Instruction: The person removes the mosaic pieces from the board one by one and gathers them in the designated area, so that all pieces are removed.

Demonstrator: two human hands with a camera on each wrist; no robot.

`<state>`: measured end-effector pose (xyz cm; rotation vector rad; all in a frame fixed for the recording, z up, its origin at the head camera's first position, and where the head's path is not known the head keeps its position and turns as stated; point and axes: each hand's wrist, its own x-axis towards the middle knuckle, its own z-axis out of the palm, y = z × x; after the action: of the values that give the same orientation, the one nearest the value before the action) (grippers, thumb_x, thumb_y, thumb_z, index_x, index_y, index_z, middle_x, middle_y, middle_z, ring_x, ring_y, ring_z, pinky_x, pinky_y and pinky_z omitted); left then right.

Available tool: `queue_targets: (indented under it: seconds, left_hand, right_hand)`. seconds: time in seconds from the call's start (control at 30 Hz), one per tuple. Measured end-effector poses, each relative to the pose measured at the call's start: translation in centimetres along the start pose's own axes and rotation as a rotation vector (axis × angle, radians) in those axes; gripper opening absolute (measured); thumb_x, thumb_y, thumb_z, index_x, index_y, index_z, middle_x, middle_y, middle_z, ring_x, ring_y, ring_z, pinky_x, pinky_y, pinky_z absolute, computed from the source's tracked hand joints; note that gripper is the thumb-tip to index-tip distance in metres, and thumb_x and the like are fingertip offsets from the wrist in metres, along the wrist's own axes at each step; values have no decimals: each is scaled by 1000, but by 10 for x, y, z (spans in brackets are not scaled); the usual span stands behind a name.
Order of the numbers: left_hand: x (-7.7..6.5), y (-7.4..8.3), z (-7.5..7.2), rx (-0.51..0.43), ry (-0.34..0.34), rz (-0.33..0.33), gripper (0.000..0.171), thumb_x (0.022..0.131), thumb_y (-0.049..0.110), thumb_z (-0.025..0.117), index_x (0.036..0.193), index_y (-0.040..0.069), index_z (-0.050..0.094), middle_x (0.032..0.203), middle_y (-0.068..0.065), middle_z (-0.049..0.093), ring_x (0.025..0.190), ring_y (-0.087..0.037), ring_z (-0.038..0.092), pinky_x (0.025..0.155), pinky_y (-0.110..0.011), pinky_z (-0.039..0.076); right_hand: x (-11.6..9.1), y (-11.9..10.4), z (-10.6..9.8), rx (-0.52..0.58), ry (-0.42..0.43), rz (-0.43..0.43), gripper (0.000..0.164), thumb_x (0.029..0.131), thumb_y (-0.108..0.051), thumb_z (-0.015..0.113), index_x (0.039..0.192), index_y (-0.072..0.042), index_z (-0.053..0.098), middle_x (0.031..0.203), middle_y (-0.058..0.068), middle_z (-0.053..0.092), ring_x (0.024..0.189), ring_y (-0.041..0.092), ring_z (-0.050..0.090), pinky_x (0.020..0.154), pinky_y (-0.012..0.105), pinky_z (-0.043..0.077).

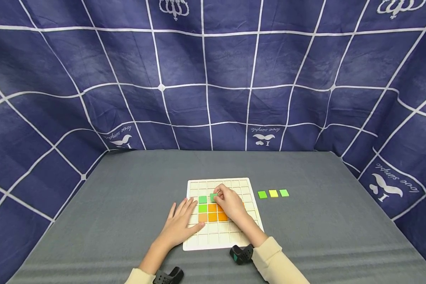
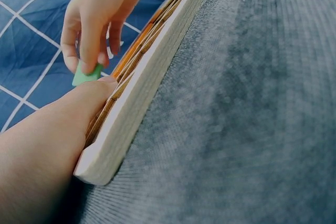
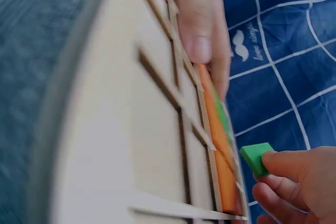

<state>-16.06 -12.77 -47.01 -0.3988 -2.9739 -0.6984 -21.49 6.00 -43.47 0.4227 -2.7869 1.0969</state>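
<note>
A pale wooden grid board (image 1: pixel 213 240) lies on the grey table. My left hand (image 1: pixel 179 227) rests over its left edge with fingers spread, thumb on the board near a peach tile (image 1: pixel 202 217). My right hand (image 1: pixel 230 203) pinches a green tile (image 3: pixel 255 158) between thumb and fingers, just above the grid. In the left wrist view this green tile (image 2: pixel 86 75) is tilted and apart from the board. Left of it a teal-green tile (image 1: pixel 202 199) sits in a cell, with a bright green tile (image 1: pixel 202 208) below. Several orange tiles (image 1: pixel 212 217) fill neighbouring cells, partly hidden by my right hand.
Right of the board, a green tile (image 1: pixel 262 194), a yellow tile (image 1: pixel 273 193) and a light green tile (image 1: pixel 284 193) lie in a row on the grey table (image 1: pixel 109 205). A blue curtain (image 1: pixel 230 102) with white lines stands behind and at both sides.
</note>
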Motion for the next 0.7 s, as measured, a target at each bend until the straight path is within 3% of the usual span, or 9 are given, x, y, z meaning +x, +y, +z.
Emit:
queue_targets:
  seconds: [0.33, 0.7]
  left_hand:
    - [-1, 1, 0, -1, 5, -3, 81, 79, 63, 50, 141, 15, 34, 149, -2, 30, 140, -22, 21, 112, -52, 6]
    - [-1, 0, -1, 0, 3, 6, 81, 79, 64, 49, 141, 15, 34, 149, -2, 29, 140, -22, 20, 112, -53, 6]
  right_hand:
    - [-2, 9, -17, 243, 19, 71, 14, 85, -11, 61, 98, -11, 66, 84, 6, 62, 66, 12, 65, 55, 18, 48]
    - [-15, 31, -42, 239, 135, 69, 16, 86, -10, 60, 100, -12, 68, 86, 7, 62, 65, 16, 63, 55, 17, 46]
